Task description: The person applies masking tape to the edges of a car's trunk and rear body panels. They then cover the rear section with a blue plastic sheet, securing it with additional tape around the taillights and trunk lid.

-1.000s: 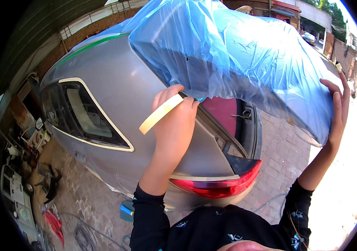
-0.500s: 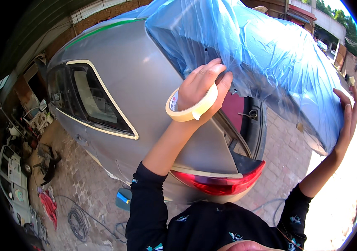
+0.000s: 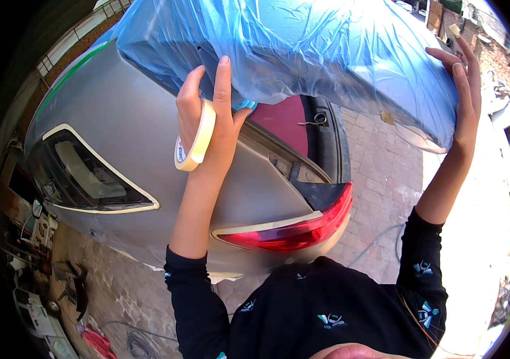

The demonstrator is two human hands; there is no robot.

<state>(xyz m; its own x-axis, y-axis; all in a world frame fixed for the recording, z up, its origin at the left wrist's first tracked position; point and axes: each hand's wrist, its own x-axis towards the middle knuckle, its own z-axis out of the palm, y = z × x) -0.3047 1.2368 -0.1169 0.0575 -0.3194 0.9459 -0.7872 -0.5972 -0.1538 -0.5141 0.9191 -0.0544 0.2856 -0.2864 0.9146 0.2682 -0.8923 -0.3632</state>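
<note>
Thin blue plastic film (image 3: 321, 54) drapes over the raised rear part of a grey car (image 3: 117, 96). My left hand (image 3: 219, 119) is at the film's near left edge, its index finger and thumb stretched apart. A roll of cream masking tape (image 3: 206, 134) is looped over part of that hand. At the film's right end, my right hand (image 3: 469, 99) rests with fingers spread along the edge. A small beige piece (image 3: 454, 29), seemingly tape, clings to one fingertip. Whether the left fingers touch the film is hard to tell.
Below the film, the car's rear opening shows a dark red panel (image 3: 282, 122). Cream tape borders the side window (image 3: 90, 170) and the upper edge of the red tail light (image 3: 291, 230). Hoses (image 3: 141, 344) and car parts lie on the paving at lower left.
My left hand has gone from bent fingers to stretched ones, and the tape roll on it has turned. My right hand stays at the film's right end. The whole view has shifted.
</note>
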